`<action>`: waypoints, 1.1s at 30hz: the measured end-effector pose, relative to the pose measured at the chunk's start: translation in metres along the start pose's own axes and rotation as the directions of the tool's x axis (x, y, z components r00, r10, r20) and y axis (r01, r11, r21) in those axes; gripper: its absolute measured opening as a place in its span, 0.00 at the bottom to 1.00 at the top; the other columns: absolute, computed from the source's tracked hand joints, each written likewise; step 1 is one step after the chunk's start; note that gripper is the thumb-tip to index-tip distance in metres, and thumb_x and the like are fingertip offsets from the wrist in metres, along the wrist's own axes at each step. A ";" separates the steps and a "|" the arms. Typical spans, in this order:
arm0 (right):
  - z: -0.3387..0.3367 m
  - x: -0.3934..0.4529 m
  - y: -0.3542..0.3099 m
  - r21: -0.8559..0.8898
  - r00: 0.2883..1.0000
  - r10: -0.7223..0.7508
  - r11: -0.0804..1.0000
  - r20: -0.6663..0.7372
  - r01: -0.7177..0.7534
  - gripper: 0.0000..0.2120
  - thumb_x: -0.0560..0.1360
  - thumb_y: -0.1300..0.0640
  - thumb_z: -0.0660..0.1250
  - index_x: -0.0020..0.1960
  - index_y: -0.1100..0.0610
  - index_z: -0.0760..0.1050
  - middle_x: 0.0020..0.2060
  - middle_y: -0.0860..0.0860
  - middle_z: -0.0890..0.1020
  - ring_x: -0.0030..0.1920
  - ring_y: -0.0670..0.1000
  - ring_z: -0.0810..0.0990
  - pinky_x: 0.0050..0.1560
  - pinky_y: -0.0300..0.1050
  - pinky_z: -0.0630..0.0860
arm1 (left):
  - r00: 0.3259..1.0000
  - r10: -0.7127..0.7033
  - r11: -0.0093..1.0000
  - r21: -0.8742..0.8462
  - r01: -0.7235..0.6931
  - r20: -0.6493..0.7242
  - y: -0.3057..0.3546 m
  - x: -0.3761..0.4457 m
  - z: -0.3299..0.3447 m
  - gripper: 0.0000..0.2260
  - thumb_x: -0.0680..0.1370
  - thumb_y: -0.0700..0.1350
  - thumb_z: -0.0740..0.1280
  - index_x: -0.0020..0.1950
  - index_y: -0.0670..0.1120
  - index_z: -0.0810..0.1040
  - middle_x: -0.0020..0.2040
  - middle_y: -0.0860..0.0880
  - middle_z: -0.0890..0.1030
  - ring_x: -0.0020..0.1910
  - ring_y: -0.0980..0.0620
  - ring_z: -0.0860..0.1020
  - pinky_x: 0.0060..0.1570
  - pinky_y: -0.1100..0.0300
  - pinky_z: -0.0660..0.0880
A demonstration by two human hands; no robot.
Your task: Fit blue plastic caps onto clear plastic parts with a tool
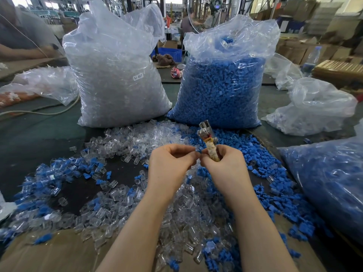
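Caps and clear parts litter the dark table before two bags — my right hand grips the tool, my left hand pinches something small.

Bright, even daylight fills the hall, strongest from far windows at the upper left. White glare streaks the crinkled clear plastic sack of transparent parts and the clear sack of blue caps. Shadows are soft and faint. Wide-angle distortion bends the edges; the far background and corners look blurred.
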State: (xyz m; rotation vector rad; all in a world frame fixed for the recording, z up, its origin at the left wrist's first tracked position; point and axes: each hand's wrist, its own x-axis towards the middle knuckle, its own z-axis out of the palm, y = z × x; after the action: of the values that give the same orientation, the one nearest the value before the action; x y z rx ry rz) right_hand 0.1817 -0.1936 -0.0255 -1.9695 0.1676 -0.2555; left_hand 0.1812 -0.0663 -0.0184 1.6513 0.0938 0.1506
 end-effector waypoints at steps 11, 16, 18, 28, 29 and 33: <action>0.002 0.001 0.004 -0.093 0.993 -0.116 0.989 -0.016 0.114 0.08 0.73 0.53 0.71 0.37 0.51 0.76 0.28 0.42 0.79 0.30 0.44 0.74 0.33 0.46 0.70 | 0.999 0.018 1.000 0.016 -0.017 -0.029 -0.002 0.001 0.000 0.05 0.72 0.39 0.76 0.41 0.49 0.85 0.34 0.51 0.85 0.31 0.59 0.81 0.36 0.65 0.78; 0.003 0.002 0.003 -0.096 0.994 -0.112 0.989 -0.010 0.111 0.06 0.73 0.53 0.71 0.38 0.51 0.77 0.28 0.45 0.78 0.31 0.45 0.75 0.35 0.45 0.71 | 0.999 0.038 0.999 0.034 -0.036 -0.038 -0.004 0.002 0.000 0.06 0.73 0.39 0.76 0.40 0.50 0.84 0.34 0.52 0.85 0.34 0.57 0.83 0.40 0.60 0.81; 0.003 0.001 0.002 -0.088 0.995 -0.103 0.991 -0.005 0.102 0.06 0.73 0.53 0.71 0.39 0.51 0.77 0.29 0.45 0.79 0.32 0.45 0.76 0.36 0.47 0.73 | 0.998 0.045 0.998 0.051 -0.043 -0.041 -0.004 0.002 0.001 0.07 0.73 0.39 0.76 0.40 0.51 0.84 0.34 0.52 0.85 0.35 0.56 0.83 0.43 0.57 0.82; -0.005 0.001 0.003 0.051 1.000 0.000 0.999 -0.020 0.001 0.04 0.73 0.54 0.71 0.39 0.49 0.80 0.34 0.49 0.83 0.40 0.55 0.82 0.45 0.57 0.80 | 0.999 0.001 0.992 -0.130 -0.006 -0.042 -0.006 0.008 -0.003 0.05 0.75 0.36 0.72 0.44 0.46 0.82 0.33 0.53 0.84 0.34 0.58 0.82 0.38 0.68 0.78; -0.006 0.002 0.004 0.048 0.999 0.010 0.999 -0.032 -0.008 0.04 0.73 0.54 0.71 0.40 0.49 0.80 0.34 0.50 0.83 0.41 0.57 0.81 0.44 0.57 0.79 | 0.999 0.003 0.986 -0.165 -0.009 -0.039 -0.006 0.009 -0.005 0.04 0.76 0.36 0.72 0.44 0.45 0.82 0.33 0.53 0.84 0.34 0.59 0.82 0.38 0.68 0.78; -0.011 0.004 0.007 0.024 0.998 0.033 0.999 -0.046 -0.032 0.06 0.74 0.54 0.71 0.43 0.56 0.79 0.38 0.56 0.82 0.44 0.61 0.80 0.46 0.60 0.79 | 0.999 0.038 0.977 -0.209 -0.044 -0.034 -0.007 0.010 -0.008 0.04 0.76 0.35 0.71 0.45 0.44 0.81 0.33 0.54 0.83 0.33 0.60 0.81 0.38 0.68 0.77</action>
State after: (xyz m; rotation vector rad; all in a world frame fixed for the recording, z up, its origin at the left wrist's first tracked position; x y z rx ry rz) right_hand 0.1829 -0.2069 -0.0277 -1.9373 0.2257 -0.2812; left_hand 0.1900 -0.0566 -0.0240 1.4409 0.0643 0.2095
